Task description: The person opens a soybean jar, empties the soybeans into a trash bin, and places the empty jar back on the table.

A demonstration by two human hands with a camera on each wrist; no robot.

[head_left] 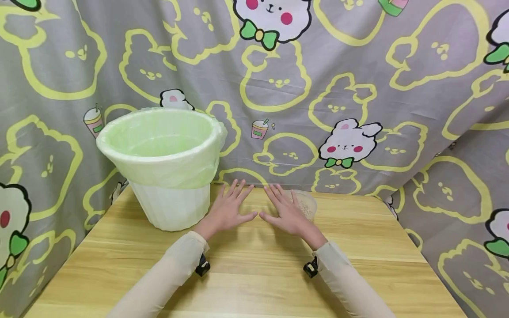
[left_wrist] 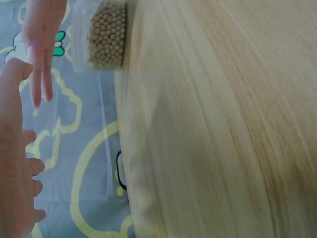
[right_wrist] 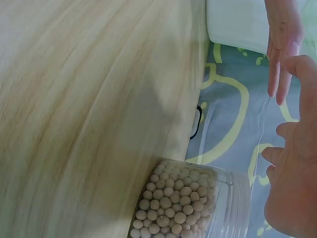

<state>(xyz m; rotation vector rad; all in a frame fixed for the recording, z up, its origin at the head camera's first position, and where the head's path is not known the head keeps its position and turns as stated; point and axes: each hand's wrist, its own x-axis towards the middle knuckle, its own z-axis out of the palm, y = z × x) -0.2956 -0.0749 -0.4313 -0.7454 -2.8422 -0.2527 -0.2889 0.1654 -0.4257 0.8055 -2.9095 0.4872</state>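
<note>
Here both hands, the left hand (head_left: 227, 211) and right hand (head_left: 287, 212), lie flat and empty; the cup of beans (head_left: 307, 205) beside the right hand and the lined bin (head_left: 163, 150) look untouched.

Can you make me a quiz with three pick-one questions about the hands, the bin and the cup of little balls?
1. Where is the bin?
A. left of the hands
B. right of the hands
C. on the floor

2. What colour is the bag in the bin?
A. black
B. light green
C. red

3. How are the left hand and right hand?
A. in fists
B. gripping the cup
C. flat and open

Answers:
1 A, it stands on the table beside the left hand.
2 B, pale green plastic folds over the rim.
3 C, fingers are spread, and the cup of beads is not gripped.
</note>
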